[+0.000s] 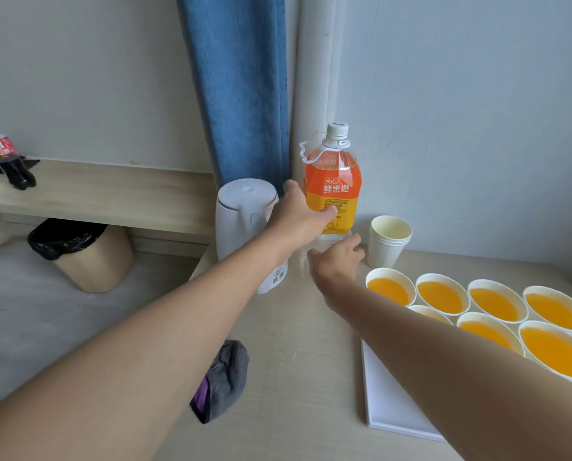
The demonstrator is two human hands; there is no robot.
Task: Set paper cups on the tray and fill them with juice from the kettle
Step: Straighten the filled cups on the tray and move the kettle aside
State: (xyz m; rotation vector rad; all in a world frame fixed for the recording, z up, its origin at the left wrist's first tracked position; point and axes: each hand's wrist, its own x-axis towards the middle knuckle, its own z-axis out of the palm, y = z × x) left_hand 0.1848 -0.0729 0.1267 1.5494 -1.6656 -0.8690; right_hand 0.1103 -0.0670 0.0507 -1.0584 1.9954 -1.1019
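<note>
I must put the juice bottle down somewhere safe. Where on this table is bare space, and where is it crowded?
Free: the tabletop between the grey cloth and the tray, and the tray's bare near-left corner. Crowded: the back corner, where kettle, juice bottle, cup stack, left hand and right hand sit close; filled cups cover the tray's rest.

Head view, angled down, near the tray [387, 400]

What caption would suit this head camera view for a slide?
Left hand and right hand reach toward the kettle and juice bottle; seven filled paper cups stand on the tray.
</note>
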